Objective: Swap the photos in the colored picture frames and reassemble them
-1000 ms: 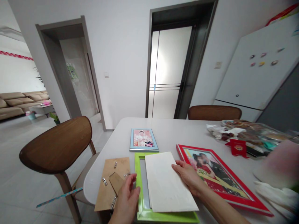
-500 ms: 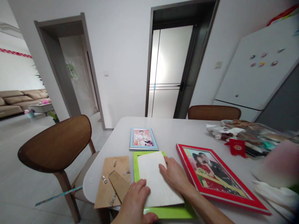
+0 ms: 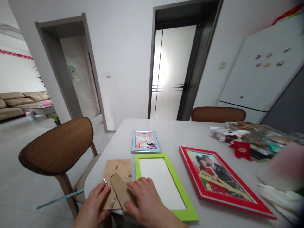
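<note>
Flanking backing bd (image 3: 121, 187), near left | L hand (image 3: 93, 203), R hand (image 3: 148, 203): half-curled, hold unclear | prob. light, stiff; take edges

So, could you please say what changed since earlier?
The white rectangular sheet settled down into the lime green frame; the right hand let go and, like the left hand, moved left to the tan backing board. The light blue frame and red frame stayed.
</note>
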A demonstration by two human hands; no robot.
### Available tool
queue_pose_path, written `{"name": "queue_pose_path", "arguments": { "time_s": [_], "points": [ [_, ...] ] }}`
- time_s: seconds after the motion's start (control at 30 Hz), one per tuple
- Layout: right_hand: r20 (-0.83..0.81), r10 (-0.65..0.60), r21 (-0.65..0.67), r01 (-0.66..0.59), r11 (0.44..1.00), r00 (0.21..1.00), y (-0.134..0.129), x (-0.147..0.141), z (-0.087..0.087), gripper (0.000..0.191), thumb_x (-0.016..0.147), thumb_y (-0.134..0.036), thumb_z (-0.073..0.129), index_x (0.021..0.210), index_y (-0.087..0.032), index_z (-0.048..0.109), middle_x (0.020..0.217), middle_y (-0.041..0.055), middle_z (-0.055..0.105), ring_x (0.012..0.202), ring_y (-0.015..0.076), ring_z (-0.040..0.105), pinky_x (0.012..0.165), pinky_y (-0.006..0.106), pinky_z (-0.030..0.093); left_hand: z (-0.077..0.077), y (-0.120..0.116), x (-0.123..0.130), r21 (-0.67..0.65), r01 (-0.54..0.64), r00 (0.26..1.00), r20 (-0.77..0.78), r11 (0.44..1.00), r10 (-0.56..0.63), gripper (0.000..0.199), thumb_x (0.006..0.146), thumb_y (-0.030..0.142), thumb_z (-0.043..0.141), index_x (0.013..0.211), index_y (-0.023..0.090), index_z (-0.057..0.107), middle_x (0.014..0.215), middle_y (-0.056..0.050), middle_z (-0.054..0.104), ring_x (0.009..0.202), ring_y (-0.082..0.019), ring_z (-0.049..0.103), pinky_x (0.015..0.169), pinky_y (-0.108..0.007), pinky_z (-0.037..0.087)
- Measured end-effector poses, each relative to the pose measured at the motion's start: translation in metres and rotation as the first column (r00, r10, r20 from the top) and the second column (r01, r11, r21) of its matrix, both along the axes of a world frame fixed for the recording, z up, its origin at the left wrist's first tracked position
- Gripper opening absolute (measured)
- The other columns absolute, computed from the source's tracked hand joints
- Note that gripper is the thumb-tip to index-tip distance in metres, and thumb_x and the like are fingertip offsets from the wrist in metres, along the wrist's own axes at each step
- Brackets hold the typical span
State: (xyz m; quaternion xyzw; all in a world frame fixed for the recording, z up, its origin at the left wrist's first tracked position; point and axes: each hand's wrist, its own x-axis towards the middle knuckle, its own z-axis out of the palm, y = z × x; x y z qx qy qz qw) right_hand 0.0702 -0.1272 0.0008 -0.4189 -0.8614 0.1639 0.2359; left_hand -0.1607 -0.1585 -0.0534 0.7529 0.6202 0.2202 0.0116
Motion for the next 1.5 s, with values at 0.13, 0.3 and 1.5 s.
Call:
{"name": "queue_pose_path", "arguments": {
  "time_s": [0.13,0.3,1.5],
  "points": [
    [0.030,-0.014,-0.024,0.015,1.000,0.999,-0.006,-0.032,-0.007,0.050,0.059,-0.036,0.061,0.105,-0.021,0.049,0.097,0.0079,0.051,0.091,0.0249,0.042,0.083,0.043,0.026,-0.001,-0.001,-0.006,0.153,0.091,0.996,-0.023,0.984,-0.089,0.042,0.059,0.025,0.066,0.100,0.026,0.059,0.105,-0.008,0.061,0.095,-0.025,0.057,0.080,-0.034,0.048],
    [-0.146,-0.037,-0.028,0.033,0.999,0.989,-0.005,-0.014,0.012,0.047,0.059,-0.019,0.055,0.106,-0.021,0.050,0.098,0.0073,0.048,0.090,0.0221,0.042,0.079,0.036,0.033,0.030,-0.008,0.011,0.269,0.105,0.994,-0.006,0.958,-0.107,0.037,0.066,0.038,0.063,0.099,0.023,0.059,0.107,-0.010,0.059,0.096,-0.025,0.055,0.079,-0.035,0.049],
    [0.093,-0.375,0.076,0.369,0.926,0.922,0.067,0.109,-0.024,0.025,0.076,-0.011,0.040,0.072,-0.015,0.065,0.078,0.0086,0.054,0.078,0.0176,0.048,0.071,0.025,0.036,0.044,0.014,0.146,-0.285,0.307,0.951,0.134,0.908,-0.279,0.033,0.058,0.031,0.067,0.087,0.018,0.056,0.126,-0.010,0.044,0.118,-0.023,0.036,0.099,-0.044,0.022]
  ]
}}
